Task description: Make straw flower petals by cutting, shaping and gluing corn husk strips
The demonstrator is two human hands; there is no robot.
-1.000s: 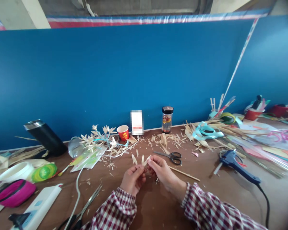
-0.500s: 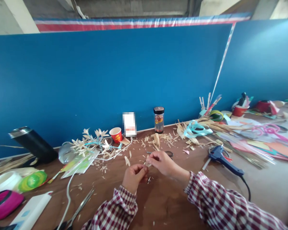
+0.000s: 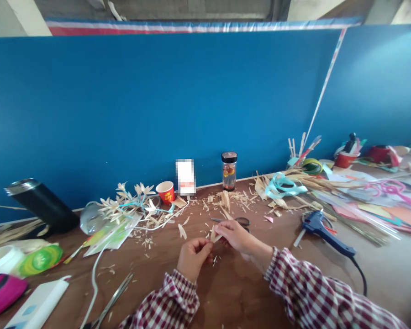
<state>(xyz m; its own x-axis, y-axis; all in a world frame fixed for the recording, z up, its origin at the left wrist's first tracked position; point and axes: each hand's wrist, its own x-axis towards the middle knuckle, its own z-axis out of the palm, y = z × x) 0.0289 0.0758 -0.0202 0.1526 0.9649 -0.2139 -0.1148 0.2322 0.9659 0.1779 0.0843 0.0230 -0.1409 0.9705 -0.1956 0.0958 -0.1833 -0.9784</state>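
1. At the lower centre of the frame, the left hand (image 3: 194, 258) and the right hand (image 3: 234, 237) work close together above the brown table (image 3: 239, 292).
2. Both hands are pinched, thumb against fingers, on a pale husk piece (image 3: 213, 235); the exact finger contact is partly hidden.
3. The pale husk piece is located between the two sets of fingertips and points upward.
4. Directly behind the right hand lies a pair of dark-handled scissors (image 3: 243, 221), partly covered by that hand.
5. Left of the pale husk piece, a loose husk petal (image 3: 182, 231) rests on the table.
6. At the lower left of the frame, a second pair of scissors (image 3: 114, 296) lies near a white cable (image 3: 94, 278).
7. At centre left, a cluster of pale flowers (image 3: 126, 205) lies beside a red paper cup (image 3: 166, 194).
8. Above the right hand in the frame, a black-lidded jar (image 3: 229, 172) stands upright against the blue panel (image 3: 192, 100).
9. At the right of the frame, a blue glue gun (image 3: 329, 236) lies on the table, below a light-blue ribbon (image 3: 277, 188).
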